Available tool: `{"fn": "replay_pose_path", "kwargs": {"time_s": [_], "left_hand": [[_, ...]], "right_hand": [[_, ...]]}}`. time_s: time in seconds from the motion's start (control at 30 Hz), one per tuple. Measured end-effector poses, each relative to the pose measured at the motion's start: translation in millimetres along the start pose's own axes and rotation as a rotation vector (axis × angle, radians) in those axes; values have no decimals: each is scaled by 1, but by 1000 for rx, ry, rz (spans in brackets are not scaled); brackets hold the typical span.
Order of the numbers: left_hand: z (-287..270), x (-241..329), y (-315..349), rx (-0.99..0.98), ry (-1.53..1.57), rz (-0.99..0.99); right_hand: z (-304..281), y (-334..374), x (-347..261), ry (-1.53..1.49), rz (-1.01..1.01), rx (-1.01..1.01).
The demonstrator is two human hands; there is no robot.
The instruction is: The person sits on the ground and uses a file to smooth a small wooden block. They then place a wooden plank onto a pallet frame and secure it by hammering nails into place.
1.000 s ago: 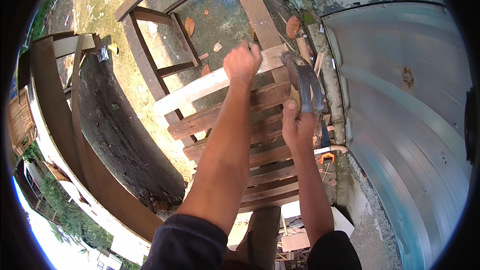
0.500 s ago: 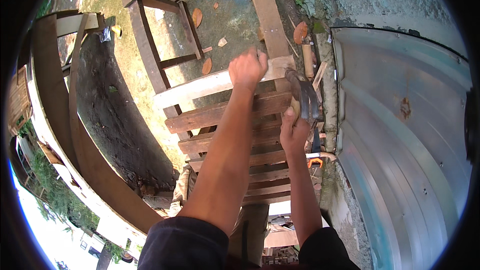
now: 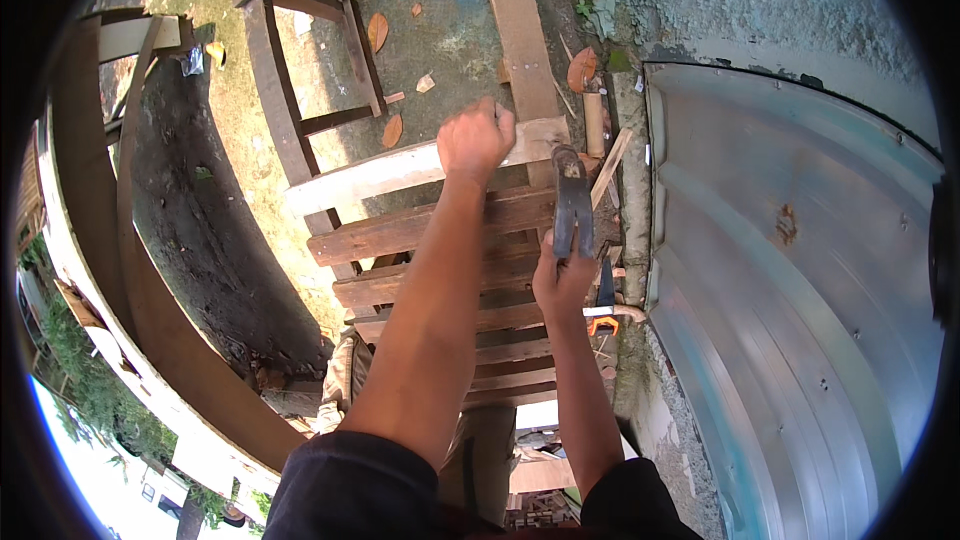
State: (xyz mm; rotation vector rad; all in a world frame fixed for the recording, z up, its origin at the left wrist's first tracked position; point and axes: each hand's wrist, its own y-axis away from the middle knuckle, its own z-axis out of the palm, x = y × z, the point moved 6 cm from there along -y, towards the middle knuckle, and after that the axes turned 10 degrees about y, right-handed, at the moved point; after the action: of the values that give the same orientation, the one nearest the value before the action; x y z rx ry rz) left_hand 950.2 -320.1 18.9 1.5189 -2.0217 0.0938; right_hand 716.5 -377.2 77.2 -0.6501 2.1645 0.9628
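My left hand (image 3: 476,143) is closed over a pale plank (image 3: 385,175) that lies crosswise on a wooden slatted frame (image 3: 525,35). The fingers curl over the plank's far edge, near its right part. In my right hand (image 3: 563,280) is a claw hammer (image 3: 572,202), its dark head at the plank's right end and its claws turned toward me. The grip is mostly hidden behind the head and fist. Whether the hammer's face touches the wood, I cannot tell. Nearer to me, several brown slats (image 3: 430,225) run parallel to the plank.
A ribbed metal sheet (image 3: 790,270) and a rough bluish wall (image 3: 750,0) border the right side. Along it lie a handsaw with an orange handle (image 3: 604,326) and wood offcuts (image 3: 610,170). A curved-looking wooden piece (image 3: 190,370) stands at left. Dry leaves (image 3: 377,32) dot the concrete.
The hammer head has swung slightly left and is sharper, now over the plank's right end. The whole view has shifted a little. My left hand keeps its place on the plank.
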Motion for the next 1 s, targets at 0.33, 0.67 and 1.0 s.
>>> {"fn": "replay_pose_path", "kwargs": {"time_s": [0.33,0.67,1.0], "left_hand": [[-1,3,-2,40,9,52],[-4,2,-4,33,26,30],[-1,-4,-5,77,66,57]], "right_hand": [[0,4,-6,-108,-209,108],[-28,30,-93,-454,-542,221],[-39,38,-91,-488,-246,256]]}}
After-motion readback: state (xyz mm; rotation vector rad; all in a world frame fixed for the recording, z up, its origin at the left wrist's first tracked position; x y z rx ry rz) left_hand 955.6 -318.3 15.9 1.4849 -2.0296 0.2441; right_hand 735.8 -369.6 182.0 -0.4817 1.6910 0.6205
